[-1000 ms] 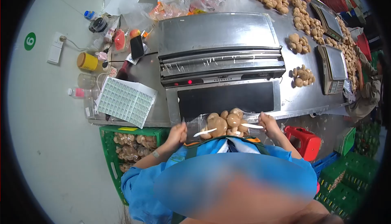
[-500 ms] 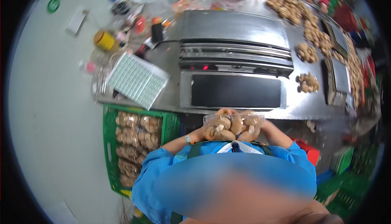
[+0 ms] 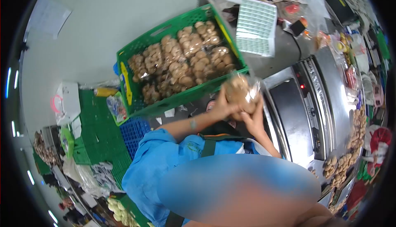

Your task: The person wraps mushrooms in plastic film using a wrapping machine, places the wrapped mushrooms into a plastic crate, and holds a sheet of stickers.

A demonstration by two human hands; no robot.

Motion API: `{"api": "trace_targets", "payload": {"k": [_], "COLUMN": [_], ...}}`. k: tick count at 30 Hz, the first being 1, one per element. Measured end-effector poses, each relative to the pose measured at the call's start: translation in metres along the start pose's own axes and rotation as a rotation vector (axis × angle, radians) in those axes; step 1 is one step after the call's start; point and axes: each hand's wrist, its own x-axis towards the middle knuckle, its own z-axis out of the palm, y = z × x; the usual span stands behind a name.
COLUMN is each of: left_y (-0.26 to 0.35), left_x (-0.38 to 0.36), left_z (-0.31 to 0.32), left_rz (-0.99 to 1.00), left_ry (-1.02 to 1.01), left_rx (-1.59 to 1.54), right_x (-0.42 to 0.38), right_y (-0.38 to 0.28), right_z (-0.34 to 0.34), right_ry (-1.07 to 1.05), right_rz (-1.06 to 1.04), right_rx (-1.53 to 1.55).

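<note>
A clear-wrapped pack of brown mushrooms [image 3: 242, 93] is held up between both hands, slightly blurred, beside the near right corner of a green crate [image 3: 181, 91]. My left hand [image 3: 223, 103] is closed round the pack's left side. My right hand [image 3: 255, 119] grips its lower right side, with the thumb near the bottom. Rows of similar wrapped mushroom packs [image 3: 181, 58] lie in the crate. To the right of the hands is a wrapping machine [image 3: 307, 99] with a dark plate and a red light.
A green-and-white gridded sheet [image 3: 256, 25] lies on the metal table above the machine. Loose mushrooms [image 3: 344, 169] are heaped at the lower right. A blue crate [image 3: 135, 134] and green crates [image 3: 99, 124] stand at the left. A yellow roll [image 3: 105, 91] lies beyond them.
The view has swung left toward the crate. Both hands have carried the mushroom pack from the front of the wrapping machine to beside the crate's corner.
</note>
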Motion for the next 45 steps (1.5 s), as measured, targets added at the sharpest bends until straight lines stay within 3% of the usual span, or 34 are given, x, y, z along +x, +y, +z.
{"api": "trace_targets", "payload": {"k": [2,4,6,8,10,11,12,15,17,18,20,22,24,25,26,28,29,31,32,33,34,35,36,37,39,40,41,42,45], "left_y": [0.001,-0.046,-0.054,-0.085,-0.122,-0.147,-0.192,-0.239,-0.321,-0.312,-0.253,-0.108,-0.065,-0.058,-0.050,-0.011,-0.004,0.012,0.018,0.025,0.051,0.060,0.071,0.074,0.063,0.044,0.019,0.001,-0.058], "left_x": [0.019,0.014,0.002,-0.023,-0.047,-0.059,-0.065,-0.056,-0.078,-0.077,-0.064,-0.003,0.029,0.043,0.064,0.103,0.117,0.124,0.118,0.107,0.088,0.070,0.047,0.021,-0.031,-0.059,-0.088,-0.115,-0.177], "left_z": [-0.065,-0.145,-0.244,-0.320,-0.347,-0.356,-0.353,-0.343,-0.367,-0.372,-0.373,-0.361,-0.349,-0.341,-0.321,-0.236,-0.187,-0.090,-0.034,0.022,0.080,0.132,0.183,0.232,0.328,0.375,0.421,0.466,0.581], "left_rz": [-0.299,-0.267,-0.438,-0.527,-0.605,-0.675,-0.560,-0.596,-0.637,-0.636,-0.868,-1.051,-0.623,-0.352,-0.177,-0.008,0.107,0.159,0.305,0.257,0.338,0.524,0.541,0.496,0.268,0.126,-0.071,-0.145,0.037], "left_ry": [0.055,0.189,0.358,0.436,0.415,0.379,0.401,0.332,0.328,0.306,0.092,-0.557,-0.726,-0.720,-0.747,-0.664,-0.743,-0.686,-0.728,-0.816,-0.924,-1.053,-1.202,-1.343,-1.623,-1.643,-1.593,-1.522,-1.240], "left_rx": [-0.291,-0.603,-0.651,-0.375,-0.237,-0.099,-0.250,-0.185,0.228,0.228,0.863,1.106,1.491,1.453,1.489,1.401,1.383,1.027,0.879,0.649,0.607,0.571,0.509,0.379,0.146,0.056,-0.027,-0.034,0.143], "right_x": [0.040,0.065,0.074,0.079,0.077,0.074,0.072,0.061,0.059,0.056,0.051,0.042,0.034,0.026,0.014,-0.008,-0.022,-0.060,-0.085,-0.114,-0.145,-0.186,-0.225,-0.274,-0.366,-0.395,-0.436,-0.475,-0.536], "right_y": [-0.026,-0.036,-0.041,-0.022,-0.013,-0.010,-0.007,0.003,0.011,0.013,0.016,0.021,0.008,0.006,0.012,0.013,0.013,0.017,0.021,0.037,0.042,0.065,0.069,0.087,0.124,0.120,0.147,0.178,0.229], "right_z": [0.036,0.062,0.084,0.099,0.109,0.113,0.116,0.119,0.117,0.116,0.112,0.103,0.084,0.075,0.065,0.035,0.017,-0.032,-0.059,-0.088,-0.120,-0.156,-0.190,-0.228,-0.292,-0.322,-0.351,-0.377,-0.434], "right_ry": [-0.210,-0.372,-0.278,-0.278,-0.290,-0.298,-0.304,-0.274,-0.231,-0.199,-0.133,-0.137,-0.096,-0.050,-0.003,0.105,0.195,0.412,0.539,0.698,0.902,1.025,1.223,1.347,1.677,1.774,1.780,1.781,1.673], "right_rz": [-0.073,-0.026,0.002,0.157,0.277,0.286,0.295,0.349,0.373,0.398,0.423,0.403,0.445,0.449,0.424,0.374,0.366,0.385,0.379,0.344,0.350,0.313,0.439,0.380,0.415,0.487,0.516,0.546,0.718], "right_rx": [0.237,0.238,0.387,0.544,0.500,0.500,0.497,0.476,0.455,0.444,0.442,0.426,0.318,0.264,0.238,0.148,0.165,0.208,0.204,0.165,0.225,0.199,0.327,0.191,0.021,0.025,-0.105,-0.236,-0.254]}}
